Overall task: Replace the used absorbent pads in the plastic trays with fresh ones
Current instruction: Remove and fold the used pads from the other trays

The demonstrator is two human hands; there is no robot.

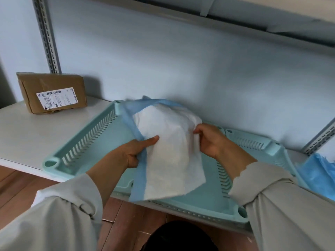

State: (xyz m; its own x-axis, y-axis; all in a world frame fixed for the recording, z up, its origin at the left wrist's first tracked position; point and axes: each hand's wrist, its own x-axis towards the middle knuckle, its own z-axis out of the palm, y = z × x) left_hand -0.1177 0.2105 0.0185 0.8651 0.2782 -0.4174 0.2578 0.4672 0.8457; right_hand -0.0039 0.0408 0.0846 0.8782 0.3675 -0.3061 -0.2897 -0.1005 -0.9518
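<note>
White with a blue border, the absorbent pad (168, 153) hangs partly folded above the mint plastic tray (101, 131), long axis running away from the person; left hand (135, 151) grips its near-left edge, right hand (211, 140) pinches its right edge.

Soft, even, cool-toned daylight, probably from behind or left of the camera. Faint diffuse shadows on the wall (181, 60) behind the cardboard box (52, 92) and pad (166, 151). No harsh glare. Wide-angle bending at edges; shelf upright (47, 35) curves. Slight motion blur, label text unreadable, sleeves soft.
</note>
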